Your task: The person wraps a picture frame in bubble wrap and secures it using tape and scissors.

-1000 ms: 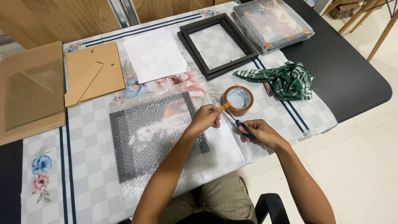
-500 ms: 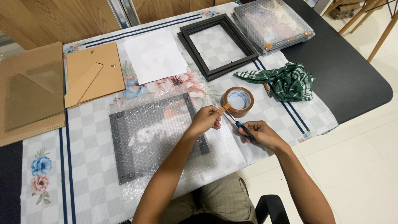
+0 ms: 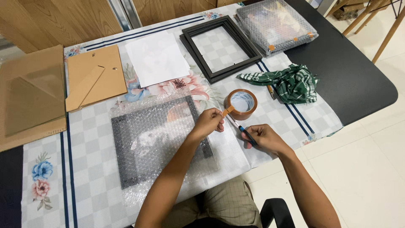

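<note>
Brown tape (image 3: 228, 111) is pinched by the left hand (image 3: 208, 121), just beside the roll (image 3: 241, 103); blue-handled scissors (image 3: 244, 131) are gripped in the right hand (image 3: 262, 138).

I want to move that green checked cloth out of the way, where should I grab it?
Pinch the green checked cloth at its raised, bunched middle folds, coming straight down from above. It lies crumpled in a loose heap, so the ridges give easy purchase; its flat edges do not.
</note>
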